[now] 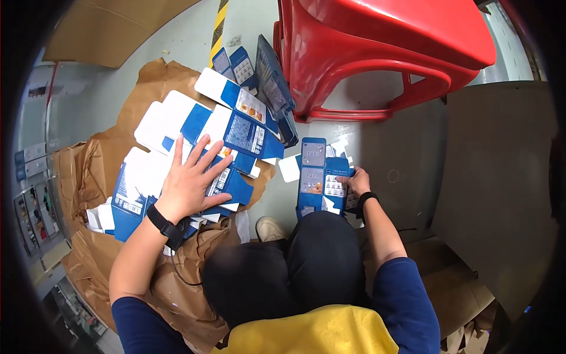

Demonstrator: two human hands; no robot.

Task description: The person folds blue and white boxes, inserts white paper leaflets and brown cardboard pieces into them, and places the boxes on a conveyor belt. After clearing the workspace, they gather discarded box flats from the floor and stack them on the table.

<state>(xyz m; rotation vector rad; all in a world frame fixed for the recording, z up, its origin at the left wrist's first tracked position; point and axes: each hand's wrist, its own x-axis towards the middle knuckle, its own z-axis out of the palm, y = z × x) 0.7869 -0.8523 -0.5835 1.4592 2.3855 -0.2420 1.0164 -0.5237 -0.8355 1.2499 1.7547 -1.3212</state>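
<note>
My left hand [190, 182] lies with fingers spread on a loose pile of flattened blue-and-white cartons [244, 134]. These cartons overlap at different angles on crumpled brown paper [121, 141]. On the right, beside my knee, my right hand [358, 181] grips the edge of a blue flattened carton [337, 171], its thumb over the printed face. Next to it is another blue carton panel [312, 180] with grey picture panels, and white flaps stick out around both. My legs hide the near ends of these right-hand cartons.
A red plastic stool [321, 59] stands ahead, with more blue cartons [274, 88] leaning upright by its left leg. A large brown board [501, 194] rises on the right. Cardboard [112, 29] lies far left, near yellow-and-black floor tape [219, 32].
</note>
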